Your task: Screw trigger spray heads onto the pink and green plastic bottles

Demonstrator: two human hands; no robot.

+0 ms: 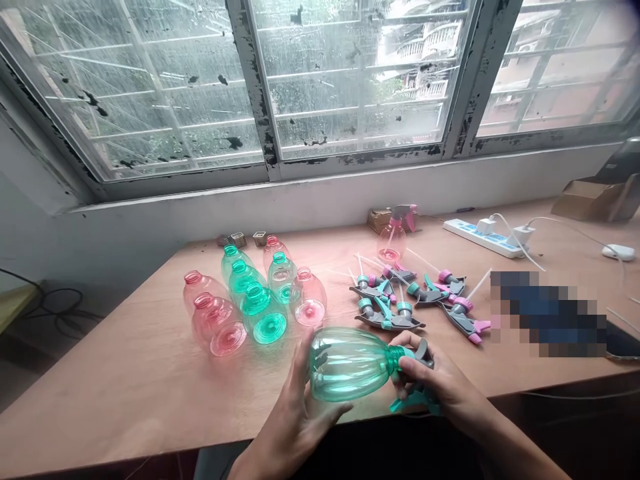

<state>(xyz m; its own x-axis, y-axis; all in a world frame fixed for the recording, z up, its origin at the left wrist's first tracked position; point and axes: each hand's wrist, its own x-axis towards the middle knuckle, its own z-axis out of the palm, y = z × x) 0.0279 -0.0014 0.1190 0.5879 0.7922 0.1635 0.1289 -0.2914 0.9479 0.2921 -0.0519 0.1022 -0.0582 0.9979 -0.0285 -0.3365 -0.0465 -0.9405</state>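
Observation:
A clear green spray bottle (350, 365) lies sideways in the air above the table's front edge, its neck pointing right. My left hand (305, 407) is wrapped round its base. At the neck, my right hand (435, 380) grips a grey and green trigger sprayer (417, 400), with the thumb and fingers at its collar. The sprayer's collar meets the bottle's neck; how tightly it sits cannot be made out. Behind the left hand stand several open green bottles (263, 317) and pink bottles (309, 300). Several loose trigger sprayers (390, 313) lie in a heap beyond the right hand.
A pink bottle with its sprayer fitted (391, 240) stands at the back by a cardboard piece (379, 219). Further right are a white power strip (483, 238) with plugs and cables, a blurred-out object (555, 317) and a cardboard box (593, 199). Windows rise behind the table.

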